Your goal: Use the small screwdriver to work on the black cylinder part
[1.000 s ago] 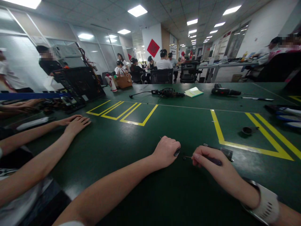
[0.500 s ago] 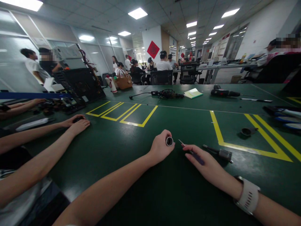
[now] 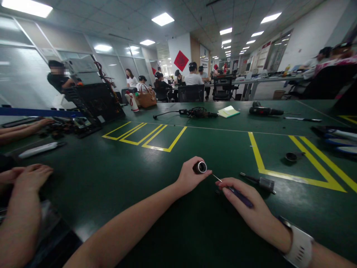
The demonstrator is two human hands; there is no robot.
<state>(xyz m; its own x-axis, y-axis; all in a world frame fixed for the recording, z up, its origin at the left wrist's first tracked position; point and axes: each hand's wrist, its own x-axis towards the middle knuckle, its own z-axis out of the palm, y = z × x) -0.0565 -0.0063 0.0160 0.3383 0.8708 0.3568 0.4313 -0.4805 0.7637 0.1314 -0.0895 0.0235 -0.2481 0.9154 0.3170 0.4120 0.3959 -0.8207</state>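
Observation:
My left hand [image 3: 189,178] is closed around a short dark cylinder [image 3: 200,168] with a bright metal rim, its open end tilted towards me. In my right hand [image 3: 245,197] is a screwdriver [image 3: 240,197] with a purple handle, its thin shaft pointing at my left fingertips. Whether the tip touches them I cannot tell. A small dark part [image 3: 217,191] lies on the table just below the screwdriver's shaft. Beyond my right hand rests a dark motor-like part [image 3: 264,184] with a narrow stem.
Yellow tape [image 3: 301,180] marks the green table [image 3: 134,186]. A dark cup-shaped part [image 3: 291,156] lies to the right. Farther back are a power drill [image 3: 264,110], a notepad [image 3: 228,111] and a cable bundle [image 3: 198,112]. A co-worker's hands [image 3: 33,175] are at the left.
My left hand has turned the cylinder so its open end faces me. The screwdriver tip has risen from the small part to near my left fingers. The co-worker's hands have drawn back.

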